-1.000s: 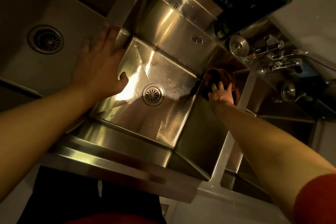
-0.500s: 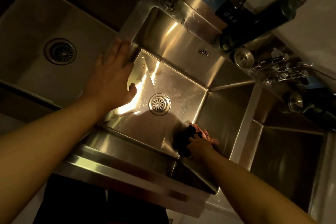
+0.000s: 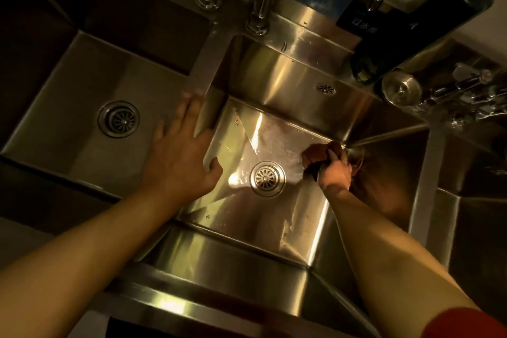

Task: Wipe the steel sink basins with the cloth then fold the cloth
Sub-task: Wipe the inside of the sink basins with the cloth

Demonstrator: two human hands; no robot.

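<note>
Cloth (image 3: 319,152): bunched, pressed to middle basin (image 3: 274,129) floor at far right corner, beside drain (image 3: 267,178). Right hand (image 3: 335,173): grip clenched around cloth, arm reaching down into basin. Left hand (image 3: 179,158): fingers straight, flat on divider, thumb over basin edge.

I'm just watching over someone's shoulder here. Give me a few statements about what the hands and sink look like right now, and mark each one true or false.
1. The right hand grips a cloth down in the middle basin. True.
2. The left hand also holds a cloth. False: it lies flat and open on the divider between the left basin and the middle one.
3. The cloth covers the middle drain. False: it sits to the drain's right, near the far right corner of the floor.
4. The left basin has its own drain. True.
5. The cloth is already folded. False: it is bunched in the grip.
</note>
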